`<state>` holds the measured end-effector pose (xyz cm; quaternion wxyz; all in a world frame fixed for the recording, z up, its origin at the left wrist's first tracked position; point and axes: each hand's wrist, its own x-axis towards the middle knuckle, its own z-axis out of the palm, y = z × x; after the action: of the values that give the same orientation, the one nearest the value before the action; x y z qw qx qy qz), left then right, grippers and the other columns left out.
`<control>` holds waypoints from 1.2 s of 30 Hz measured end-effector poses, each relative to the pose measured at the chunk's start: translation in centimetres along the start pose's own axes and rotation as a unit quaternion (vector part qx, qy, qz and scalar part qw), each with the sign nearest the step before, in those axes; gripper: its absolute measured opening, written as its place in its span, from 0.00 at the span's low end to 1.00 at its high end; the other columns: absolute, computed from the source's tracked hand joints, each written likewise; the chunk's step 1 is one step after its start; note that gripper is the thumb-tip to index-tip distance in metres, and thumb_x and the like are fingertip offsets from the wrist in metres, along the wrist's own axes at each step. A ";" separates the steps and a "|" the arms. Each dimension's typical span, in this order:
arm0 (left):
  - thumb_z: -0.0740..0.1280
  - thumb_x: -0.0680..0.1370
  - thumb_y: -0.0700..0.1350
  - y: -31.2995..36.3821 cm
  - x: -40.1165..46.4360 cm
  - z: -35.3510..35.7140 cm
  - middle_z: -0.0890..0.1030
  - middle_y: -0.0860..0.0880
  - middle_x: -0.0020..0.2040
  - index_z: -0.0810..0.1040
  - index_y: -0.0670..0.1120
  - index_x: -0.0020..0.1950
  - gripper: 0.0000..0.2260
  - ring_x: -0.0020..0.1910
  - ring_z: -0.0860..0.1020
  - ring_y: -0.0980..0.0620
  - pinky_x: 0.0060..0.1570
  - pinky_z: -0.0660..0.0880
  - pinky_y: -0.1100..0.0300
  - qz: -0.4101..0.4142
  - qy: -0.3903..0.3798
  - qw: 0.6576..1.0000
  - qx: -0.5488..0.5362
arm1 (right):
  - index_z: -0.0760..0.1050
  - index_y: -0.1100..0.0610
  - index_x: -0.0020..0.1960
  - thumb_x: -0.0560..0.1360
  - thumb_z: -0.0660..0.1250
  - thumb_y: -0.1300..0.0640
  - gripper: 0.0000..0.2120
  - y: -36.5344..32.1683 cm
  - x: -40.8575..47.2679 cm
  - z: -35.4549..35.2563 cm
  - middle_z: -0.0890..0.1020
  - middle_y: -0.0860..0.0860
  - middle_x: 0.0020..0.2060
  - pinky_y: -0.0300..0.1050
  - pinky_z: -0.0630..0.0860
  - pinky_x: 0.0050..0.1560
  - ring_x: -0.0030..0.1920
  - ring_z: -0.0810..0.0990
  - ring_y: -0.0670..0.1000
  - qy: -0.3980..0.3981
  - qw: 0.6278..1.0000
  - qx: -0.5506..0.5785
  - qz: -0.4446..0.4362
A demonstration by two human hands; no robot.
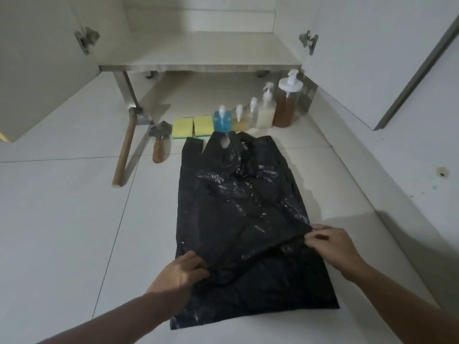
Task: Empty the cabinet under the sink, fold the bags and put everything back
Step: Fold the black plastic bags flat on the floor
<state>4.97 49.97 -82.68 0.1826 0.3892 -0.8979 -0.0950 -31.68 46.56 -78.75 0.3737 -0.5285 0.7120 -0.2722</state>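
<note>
Both hands pinch black bag side edges.

Single head-worn view, wide-angle, looking forward and steeply down from above the floor. The lens faces the open cabinet, which fills the upper part of the frame (its straight edges bow toward the corners). Both forearms enter from the bottom edge, so the left hand and right hand lie nearest the camera, the cabinet farthest. No second view shares this scene.
</note>
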 end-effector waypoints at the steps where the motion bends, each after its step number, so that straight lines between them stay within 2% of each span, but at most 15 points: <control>1: 0.64 0.61 0.31 0.3 -0.4 0.2 0.82 0.51 0.42 0.85 0.46 0.43 0.17 0.40 0.77 0.52 0.33 0.75 0.64 -0.008 0.001 1.000 -0.003 | 0.85 0.58 0.40 0.69 0.72 0.69 0.07 -0.1 -0.3 0.1 0.81 0.44 0.43 0.36 0.72 0.49 0.46 0.80 0.48 0.020 1.000 -0.006 0.006; 3: 0.66 0.59 0.30 0.8 -1.2 0.3 0.81 0.50 0.42 0.85 0.45 0.44 0.18 0.40 0.77 0.51 0.33 0.75 0.63 -0.025 -0.003 1.000 -0.011 | 0.84 0.57 0.40 0.67 0.73 0.70 0.09 0.1 -0.8 0.3 0.79 0.42 0.36 0.35 0.70 0.43 0.41 0.79 0.47 0.053 0.998 -0.013 0.040; 7: 0.70 0.56 0.29 1.2 -2.4 -0.2 0.81 0.49 0.42 0.85 0.44 0.43 0.19 0.39 0.78 0.50 0.33 0.75 0.62 -0.041 -0.035 0.998 -0.021 | 0.81 0.57 0.38 0.66 0.70 0.70 0.09 1.2 -1.5 -0.3 0.83 0.52 0.36 0.40 0.73 0.39 0.40 0.81 0.53 0.092 0.990 0.001 0.111; 10: 0.70 0.57 0.28 1.5 -3.1 -0.5 0.81 0.50 0.42 0.85 0.45 0.43 0.19 0.39 0.80 0.49 0.32 0.77 0.62 -0.064 -0.061 0.995 -0.035 | 0.80 0.57 0.37 0.66 0.70 0.70 0.09 2.2 -2.6 -0.8 0.82 0.54 0.36 0.41 0.75 0.36 0.39 0.80 0.55 0.065 0.989 -0.039 0.123; 12: 0.65 0.63 0.35 2.0 -3.5 -0.8 0.82 0.51 0.42 0.85 0.46 0.43 0.14 0.39 0.79 0.50 0.33 0.78 0.61 -0.065 -0.075 0.994 -0.048 | 0.79 0.56 0.37 0.66 0.71 0.69 0.09 2.7 -3.3 -0.8 0.82 0.55 0.37 0.44 0.78 0.39 0.41 0.80 0.55 0.036 0.987 -0.096 0.121; 14: 0.62 0.65 0.43 2.7 -3.6 -1.3 0.82 0.52 0.42 0.84 0.47 0.44 0.14 0.40 0.79 0.51 0.37 0.78 0.59 -0.076 -0.079 0.992 -0.056 | 0.78 0.56 0.41 0.65 0.72 0.66 0.08 3.0 -3.8 -0.6 0.81 0.55 0.39 0.45 0.77 0.43 0.43 0.79 0.56 0.002 0.977 -0.185 0.105; 16: 0.60 0.65 0.47 2.9 -2.5 -1.6 0.82 0.51 0.43 0.83 0.45 0.44 0.16 0.43 0.79 0.49 0.42 0.78 0.56 -0.136 -0.029 0.988 -0.069 | 0.76 0.56 0.46 0.65 0.73 0.62 0.10 2.8 -4.1 -0.1 0.77 0.54 0.43 0.45 0.73 0.45 0.44 0.77 0.56 0.005 0.967 -0.246 0.070; 17: 0.59 0.66 0.47 2.9 -1.5 -1.6 0.81 0.50 0.44 0.83 0.44 0.45 0.16 0.44 0.78 0.48 0.45 0.77 0.57 -0.196 0.008 0.977 -0.082 | 0.75 0.55 0.47 0.66 0.73 0.60 0.12 2.6 -4.1 0.2 0.75 0.53 0.45 0.46 0.73 0.46 0.45 0.75 0.56 0.019 0.964 -0.259 0.051; 19: 0.61 0.70 0.45 2.2 1.0 -1.2 0.80 0.48 0.48 0.81 0.44 0.50 0.14 0.48 0.77 0.48 0.49 0.74 0.58 -0.341 0.063 0.933 -0.093 | 0.74 0.55 0.52 0.69 0.72 0.56 0.14 2.2 -3.7 1.0 0.74 0.54 0.49 0.50 0.75 0.49 0.48 0.75 0.57 0.039 0.964 -0.263 0.026; 21: 0.63 0.73 0.41 1.1 3.7 -0.8 0.80 0.46 0.54 0.79 0.43 0.57 0.14 0.53 0.77 0.46 0.54 0.74 0.55 -0.462 0.069 0.878 -0.108 | 0.73 0.58 0.58 0.72 0.71 0.54 0.17 2.0 -2.8 1.7 0.76 0.57 0.52 0.52 0.76 0.51 0.50 0.76 0.58 0.045 0.967 -0.252 0.019; 23: 0.64 0.75 0.40 0.0 6.0 -0.7 0.80 0.44 0.58 0.77 0.43 0.61 0.15 0.56 0.77 0.44 0.57 0.74 0.54 -0.528 0.063 0.833 -0.150 | 0.72 0.59 0.61 0.75 0.69 0.53 0.18 1.6 -1.4 2.1 0.77 0.58 0.53 0.52 0.76 0.51 0.51 0.77 0.58 0.055 0.971 -0.234 0.014; 27: 0.64 0.77 0.41 -1.8 9.5 -1.0 0.78 0.42 0.61 0.75 0.42 0.63 0.15 0.60 0.76 0.42 0.59 0.72 0.55 -0.573 0.088 0.794 -0.185 | 0.73 0.61 0.61 0.79 0.64 0.51 0.16 -0.5 2.4 2.1 0.79 0.60 0.54 0.47 0.70 0.51 0.54 0.77 0.60 0.100 0.980 -0.170 0.012; 30: 0.65 0.77 0.43 -2.7 11.2 -1.4 0.78 0.41 0.61 0.74 0.42 0.63 0.15 0.60 0.76 0.41 0.57 0.73 0.55 -0.606 0.079 0.764 -0.206 | 0.74 0.61 0.61 0.79 0.62 0.47 0.19 -1.8 5.1 2.1 0.80 0.60 0.57 0.48 0.70 0.54 0.57 0.77 0.61 0.110 0.984 -0.126 0.057; 34: 0.67 0.76 0.47 -4.0 12.5 -1.4 0.79 0.40 0.58 0.75 0.40 0.61 0.17 0.56 0.78 0.39 0.53 0.74 0.54 -0.641 0.079 0.726 -0.238 | 0.80 0.64 0.54 0.76 0.68 0.48 0.19 -2.7 7.7 2.2 0.82 0.61 0.52 0.50 0.77 0.54 0.50 0.79 0.60 0.091 0.987 -0.074 0.113; 36: 0.69 0.75 0.48 -4.5 13.2 -1.3 0.80 0.41 0.55 0.75 0.39 0.60 0.18 0.53 0.78 0.40 0.51 0.76 0.54 -0.658 0.093 0.689 -0.290 | 0.81 0.64 0.52 0.73 0.72 0.51 0.16 -2.7 8.6 2.4 0.83 0.61 0.51 0.51 0.79 0.54 0.51 0.81 0.61 0.081 0.987 -0.044 0.135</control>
<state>0.21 37.23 -79.51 0.2596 0.8144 -0.3183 -0.4100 -29.62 37.60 -80.14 0.3245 -0.4199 0.8158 -0.2300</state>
